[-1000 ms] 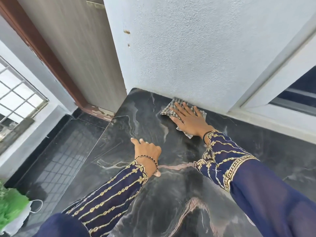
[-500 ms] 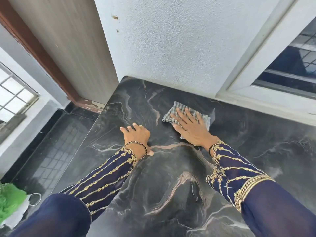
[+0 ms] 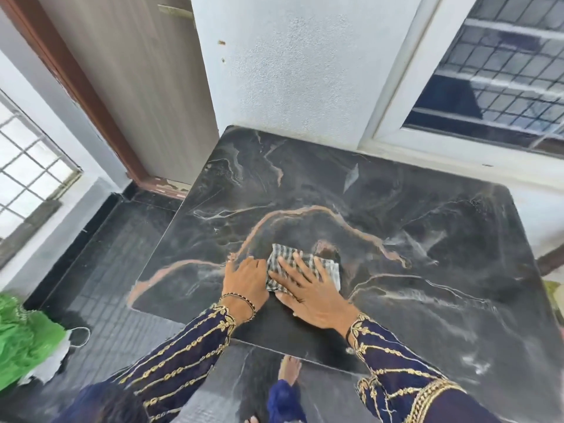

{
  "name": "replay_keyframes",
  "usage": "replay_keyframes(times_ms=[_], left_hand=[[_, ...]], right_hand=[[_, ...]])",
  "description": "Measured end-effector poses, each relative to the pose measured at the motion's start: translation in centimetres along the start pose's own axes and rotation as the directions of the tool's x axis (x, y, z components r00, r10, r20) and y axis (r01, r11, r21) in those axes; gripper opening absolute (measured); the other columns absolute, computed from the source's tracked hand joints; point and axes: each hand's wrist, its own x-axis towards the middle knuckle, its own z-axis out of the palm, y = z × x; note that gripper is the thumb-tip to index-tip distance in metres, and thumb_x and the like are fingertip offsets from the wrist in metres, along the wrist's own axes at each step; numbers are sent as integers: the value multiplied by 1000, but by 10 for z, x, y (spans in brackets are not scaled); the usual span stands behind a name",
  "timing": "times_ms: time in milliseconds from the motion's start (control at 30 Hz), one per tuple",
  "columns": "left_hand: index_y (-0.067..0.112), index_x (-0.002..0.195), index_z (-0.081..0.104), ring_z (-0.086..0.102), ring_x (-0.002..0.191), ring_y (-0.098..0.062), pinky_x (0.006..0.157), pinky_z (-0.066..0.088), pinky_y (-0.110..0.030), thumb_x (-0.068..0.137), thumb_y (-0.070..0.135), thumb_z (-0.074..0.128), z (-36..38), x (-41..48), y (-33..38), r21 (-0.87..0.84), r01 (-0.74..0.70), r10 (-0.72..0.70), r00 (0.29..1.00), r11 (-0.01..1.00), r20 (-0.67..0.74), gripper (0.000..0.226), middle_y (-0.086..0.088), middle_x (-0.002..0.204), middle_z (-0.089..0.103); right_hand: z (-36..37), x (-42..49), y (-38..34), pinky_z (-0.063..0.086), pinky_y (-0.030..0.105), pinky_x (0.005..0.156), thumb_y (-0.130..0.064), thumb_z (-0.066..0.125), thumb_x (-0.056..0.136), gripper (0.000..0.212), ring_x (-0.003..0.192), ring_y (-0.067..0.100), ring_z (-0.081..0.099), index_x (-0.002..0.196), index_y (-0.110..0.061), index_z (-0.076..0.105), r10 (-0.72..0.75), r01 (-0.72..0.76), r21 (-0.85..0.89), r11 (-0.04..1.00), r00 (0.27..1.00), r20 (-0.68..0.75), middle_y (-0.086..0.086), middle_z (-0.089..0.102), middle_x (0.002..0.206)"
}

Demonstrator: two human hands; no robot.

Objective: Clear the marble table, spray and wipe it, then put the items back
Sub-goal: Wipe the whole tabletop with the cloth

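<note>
The black marble table (image 3: 412,215) with pink and white veins fills the middle of the view, and nothing stands on it. A grey checked cloth (image 3: 328,268) lies flat near the table's front edge. My right hand (image 3: 311,293) presses down on the cloth with the fingers spread. My left hand (image 3: 245,280) rests flat on the marble just left of the cloth, touching its left edge. Wet streaks show on the right part of the top.
A white textured wall (image 3: 290,71) backs the table, with a barred window (image 3: 503,71) at the right and a wooden door (image 3: 137,71) at the left. Dark tiled floor (image 3: 100,270) lies left of the table. A green cloth and white bag (image 3: 27,343) sit on the floor at far left.
My right hand has dragged the cloth from the far left corner by the wall toward the front edge. My left hand has moved back with it and now sits beside the cloth.
</note>
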Motion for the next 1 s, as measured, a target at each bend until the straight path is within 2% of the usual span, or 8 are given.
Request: replay_keyframes(times_ms=[100, 233, 400, 467, 633, 733, 900, 1000], left_hand=[[19, 123, 53, 50, 129, -21, 112, 24, -44, 89, 17, 44, 11, -38, -1, -30, -13, 14, 1000, 999, 25, 36, 0, 128, 60], [19, 121, 52, 53, 124, -23, 103, 34, -41, 89, 19, 42, 18, -71, -1, -33, -29, 32, 994, 999, 102, 33, 0, 128, 61], [17, 117, 53, 57, 118, -24, 96, 37, -40, 89, 20, 41, 20, -80, 5, -10, -52, 53, 992, 999, 115, 31, -1, 123, 61], [17, 118, 53, 56, 118, -23, 97, 37, -42, 90, 21, 42, 21, -78, 10, 7, -76, 74, 991, 997, 115, 30, -1, 124, 59], [18, 123, 51, 52, 123, -22, 102, 36, -43, 93, 26, 42, 23, -65, 26, 10, -145, 143, 983, 989, 115, 32, 0, 128, 56], [17, 126, 50, 51, 125, -22, 104, 36, -44, 94, 27, 41, 20, -50, 36, -5, -164, 164, 979, 986, 118, 35, -1, 131, 55], [17, 126, 50, 51, 124, -24, 101, 37, -44, 95, 29, 40, 15, -18, 50, -30, -163, 166, 976, 986, 139, 34, -3, 130, 54], [14, 130, 48, 50, 123, -27, 99, 39, -41, 94, 27, 44, 8, 7, 55, -69, -180, 186, 977, 981, 102, 38, -5, 131, 51]], right_hand=[[17, -35, -27, 8, 55, 118, -60, 14, 105, 54, 154, 23, 19, 155, -45, 28, -26, 26, -34, 999, 1000, -14, -12, 22, 166], [31, -74, -47, 12, 55, 118, -55, 24, 106, 52, 154, 24, 21, 156, -44, 27, -66, 62, -59, 996, 996, -62, -11, 22, 166], [35, -107, -39, 6, 54, 120, -53, 18, 107, 52, 156, 21, 8, 158, -45, 13, -101, 100, -47, 994, 995, -22, -13, 10, 169], [34, -117, -32, 1, 51, 121, -53, 17, 108, 52, 157, 20, 2, 159, -45, 11, -108, 109, -43, 993, 994, 7, -14, 5, 169], [26, -119, -11, -8, 45, 122, -59, 0, 103, 59, 156, 12, -8, 159, -44, 11, -151, 151, -18, 988, 988, 11, -18, 2, 168], [22, -104, 6, -12, 42, 123, -57, 3, 104, 57, 156, 13, -6, 159, -44, 13, -126, 126, -34, 991, 992, 5, -18, 3, 168], [7, -66, 53, -5, 43, 123, -57, 1, 104, 55, 156, 16, 0, 157, -46, 6, -56, 55, -58, 997, 998, -4, -17, 6, 167], [-3, -39, 82, -16, 39, 122, -60, -2, 100, 55, 150, 5, -23, 154, -50, -5, -32, 31, -45, 998, 999, -26, -22, -8, 165]])
